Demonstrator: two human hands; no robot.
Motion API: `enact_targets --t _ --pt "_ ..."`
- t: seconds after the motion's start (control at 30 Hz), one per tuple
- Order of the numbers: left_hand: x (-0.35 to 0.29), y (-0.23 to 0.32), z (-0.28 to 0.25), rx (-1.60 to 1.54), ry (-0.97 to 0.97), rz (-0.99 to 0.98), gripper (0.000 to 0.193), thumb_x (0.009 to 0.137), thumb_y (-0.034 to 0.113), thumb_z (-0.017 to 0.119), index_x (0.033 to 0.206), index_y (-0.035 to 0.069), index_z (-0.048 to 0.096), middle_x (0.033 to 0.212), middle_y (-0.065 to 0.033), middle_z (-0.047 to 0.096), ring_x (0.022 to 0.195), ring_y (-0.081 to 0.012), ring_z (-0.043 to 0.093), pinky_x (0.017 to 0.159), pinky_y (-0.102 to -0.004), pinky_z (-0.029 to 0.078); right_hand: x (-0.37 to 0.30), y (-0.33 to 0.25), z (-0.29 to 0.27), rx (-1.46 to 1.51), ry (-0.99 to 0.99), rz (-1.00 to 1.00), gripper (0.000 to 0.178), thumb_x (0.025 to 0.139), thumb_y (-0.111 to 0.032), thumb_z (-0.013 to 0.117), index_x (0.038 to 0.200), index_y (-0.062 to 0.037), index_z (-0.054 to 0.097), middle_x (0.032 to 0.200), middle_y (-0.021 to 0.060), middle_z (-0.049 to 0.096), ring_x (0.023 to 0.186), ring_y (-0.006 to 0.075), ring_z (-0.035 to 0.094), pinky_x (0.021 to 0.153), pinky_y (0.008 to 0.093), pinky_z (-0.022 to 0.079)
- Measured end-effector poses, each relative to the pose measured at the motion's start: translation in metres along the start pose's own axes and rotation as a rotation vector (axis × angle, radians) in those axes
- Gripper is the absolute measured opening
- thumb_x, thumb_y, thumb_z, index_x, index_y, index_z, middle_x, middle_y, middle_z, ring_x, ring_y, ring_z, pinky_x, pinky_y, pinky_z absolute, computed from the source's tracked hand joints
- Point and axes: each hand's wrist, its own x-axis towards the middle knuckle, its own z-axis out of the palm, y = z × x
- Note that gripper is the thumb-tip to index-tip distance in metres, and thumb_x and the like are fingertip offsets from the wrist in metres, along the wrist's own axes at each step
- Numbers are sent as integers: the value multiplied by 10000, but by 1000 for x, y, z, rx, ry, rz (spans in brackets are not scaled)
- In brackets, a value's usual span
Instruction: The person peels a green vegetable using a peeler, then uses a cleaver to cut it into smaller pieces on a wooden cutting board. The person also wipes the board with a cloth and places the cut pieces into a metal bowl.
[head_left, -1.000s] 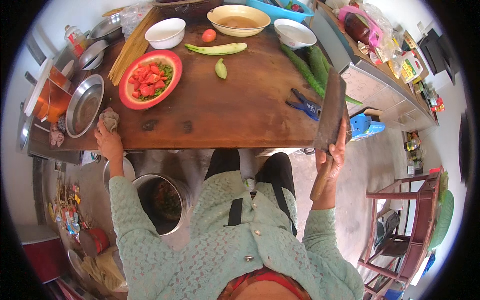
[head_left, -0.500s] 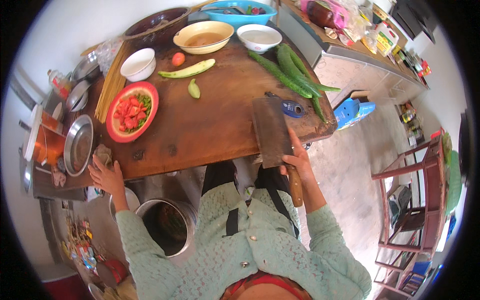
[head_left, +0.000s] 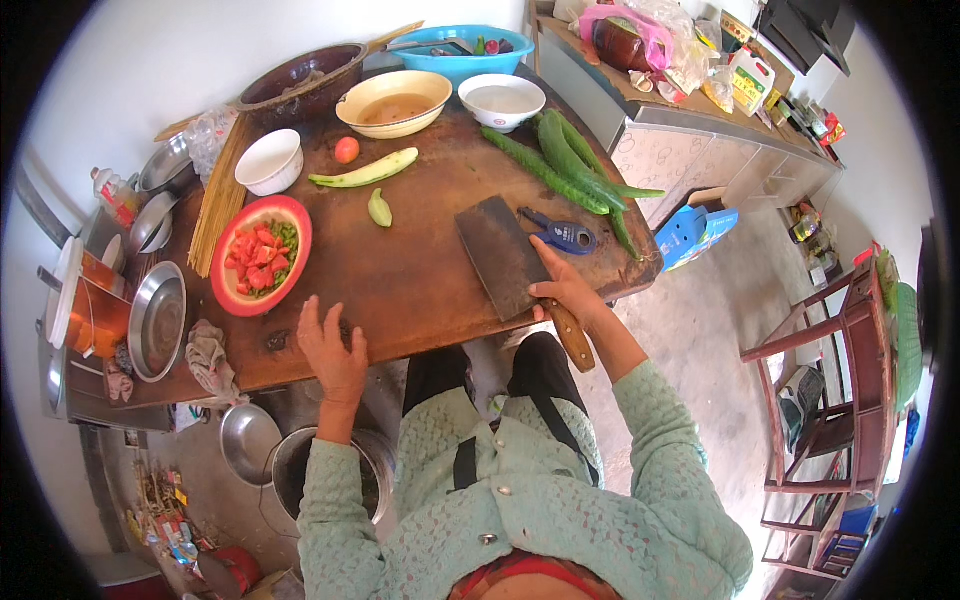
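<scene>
My right hand (head_left: pixel 568 287) grips a cleaver (head_left: pixel 497 258) near the table's front edge, its broad dark blade tilted over the wood and its wooden handle pointing toward me. Just beyond the blade lies a blue and black peeler-like tool (head_left: pixel 566 236), whose exact kind I cannot tell. My left hand (head_left: pixel 332 350) hangs empty over the front edge with its fingers apart. Close to it stands a red-rimmed plate (head_left: pixel 226 291) of chopped tomato (head_left: pixel 260 262) and chopped green pieces. Farther back lie a peeled cucumber (head_left: pixel 365 170), a small pale green piece (head_left: pixel 380 209) and a whole tomato (head_left: pixel 346 150).
Long green cucumbers (head_left: pixel 572 160) lie at the table's right. Along the back stand a white bowl (head_left: pixel 502 102), a cream basin (head_left: pixel 394 103) and a blue basin (head_left: pixel 462 66). A crumpled cloth (head_left: pixel 210 360) and a metal basin (head_left: pixel 158 322) are at the left; a metal bucket (head_left: pixel 375 470) stands below.
My left hand has moved right, away from the cloth at the table's left edge. The cleaver has swung, its blade now lying farther left and more slanted over the table.
</scene>
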Motion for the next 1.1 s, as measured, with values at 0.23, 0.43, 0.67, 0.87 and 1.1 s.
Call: enact_targets --t 0.23,0.43,0.67,0.87,1.1 --pt "8 12 22 58 -22 1 379 789 183 648 1143 61 589 1372 -206 441 1271 -391 410 1049 -510 318 44 44 -39 -499 153 -332 818 755 26 655 1487 -67 302 1397 101 482 653 174 627 508 291 513" --pt "6 15 17 85 -47 -31 368 792 196 648 1129 60 594 1351 -210 452 1262 -393 416 1040 -506 322 45 21 -8 -935 322 -303 679 729 -87 724 1362 -41 485 1090 158 604 905 298 620 768 378 505" --pt "5 13 21 105 -36 -33 363 797 205 643 1126 61 596 1350 -216 454 1265 -396 415 1048 -504 318 47 -6 11 -1307 398 -178 564 732 -236 753 1259 -126 584 1082 149 615 1029 351 606 843 436 497" --pt "7 16 18 111 -38 -31 355 806 205 633 1127 58 593 1333 -220 466 1238 -404 429 1041 -503 324 42 -9 10 -1284 444 -271 539 704 -201 754 1218 -121 610 1126 121 599 1042 330 596 868 417 494" --pt "7 18 19 123 -45 -47 364 787 215 632 1112 58 588 1298 -218 478 1209 -401 445 1029 -511 328 26 -11 -47 -1465 438 -470 635 701 -169 742 1305 -134 549 1271 139 528 1215 334 463 991 469 396"
